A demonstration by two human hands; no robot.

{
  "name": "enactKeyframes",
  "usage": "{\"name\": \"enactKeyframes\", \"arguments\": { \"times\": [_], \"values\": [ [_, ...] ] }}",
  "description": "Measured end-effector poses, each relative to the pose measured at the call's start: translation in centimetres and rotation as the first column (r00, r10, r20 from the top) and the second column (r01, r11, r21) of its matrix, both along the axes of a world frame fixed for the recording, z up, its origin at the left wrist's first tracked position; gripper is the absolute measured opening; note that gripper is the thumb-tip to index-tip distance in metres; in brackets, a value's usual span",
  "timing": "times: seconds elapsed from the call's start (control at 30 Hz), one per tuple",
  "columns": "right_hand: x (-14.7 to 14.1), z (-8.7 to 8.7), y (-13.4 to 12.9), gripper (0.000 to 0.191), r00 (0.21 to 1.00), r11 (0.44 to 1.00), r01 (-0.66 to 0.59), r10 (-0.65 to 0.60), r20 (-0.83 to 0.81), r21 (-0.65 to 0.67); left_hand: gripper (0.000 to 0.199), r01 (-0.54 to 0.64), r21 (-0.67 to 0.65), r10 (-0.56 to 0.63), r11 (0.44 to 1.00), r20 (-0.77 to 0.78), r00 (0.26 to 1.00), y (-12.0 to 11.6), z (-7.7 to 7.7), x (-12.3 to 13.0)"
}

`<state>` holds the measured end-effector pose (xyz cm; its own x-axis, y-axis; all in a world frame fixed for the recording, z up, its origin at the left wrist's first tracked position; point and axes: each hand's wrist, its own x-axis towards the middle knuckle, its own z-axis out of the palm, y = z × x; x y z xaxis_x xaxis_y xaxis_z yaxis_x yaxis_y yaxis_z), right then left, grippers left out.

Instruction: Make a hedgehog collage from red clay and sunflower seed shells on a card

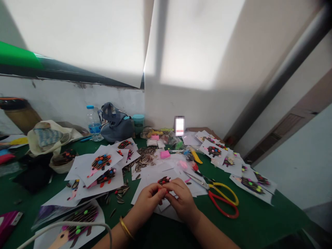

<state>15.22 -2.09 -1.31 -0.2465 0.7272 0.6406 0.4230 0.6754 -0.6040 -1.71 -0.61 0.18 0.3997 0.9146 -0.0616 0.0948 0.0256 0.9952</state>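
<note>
My left hand and my right hand meet over white paper at the front middle, fingertips pinched together. A bit of red material shows between the fingers, mostly hidden; it looks like soft clay. Just beyond the fingertips, a small craft figure of striped seeds lies on the paper. Scissors with yellow and red handles lie partly open to the right of my right hand. A pink clay block, a pink lump and a red lump sit beyond my hands.
Seed-decorated sheets overlap at left, and more line the right. Loose seeds are scattered left of centre. A yellow cutter, a bottle, a blue bag and a propped phone stand or lie farther back. A cable crosses front left.
</note>
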Motion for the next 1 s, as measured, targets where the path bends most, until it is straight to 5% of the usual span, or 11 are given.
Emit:
{"name": "enactKeyframes", "arguments": {
  "times": [0.37,0.63,1.0],
  "values": [
    [0.04,0.23,-0.07,0.014,1.0,1.0,-0.017,0.017,0.005,0.0,0.04,-0.067,-0.051,0.069,0.996,0.044,0.997,0.1,-0.06,0.12],
    [-0.07,0.25,-0.04,0.01,1.0,1.0,-0.021,0.021,-0.023,-0.014,0.043,0.017,-0.03,-0.016,0.999,0.05,0.999,0.13,-0.56,0.05],
    [0.08,0.16,0.04,0.015,0.999,0.999,-0.045,0.045,0.001,-0.012,0.037,-0.025,-0.022,0.026,0.999,0.067,0.997,0.11,0.03,0.02]
  ]
}}
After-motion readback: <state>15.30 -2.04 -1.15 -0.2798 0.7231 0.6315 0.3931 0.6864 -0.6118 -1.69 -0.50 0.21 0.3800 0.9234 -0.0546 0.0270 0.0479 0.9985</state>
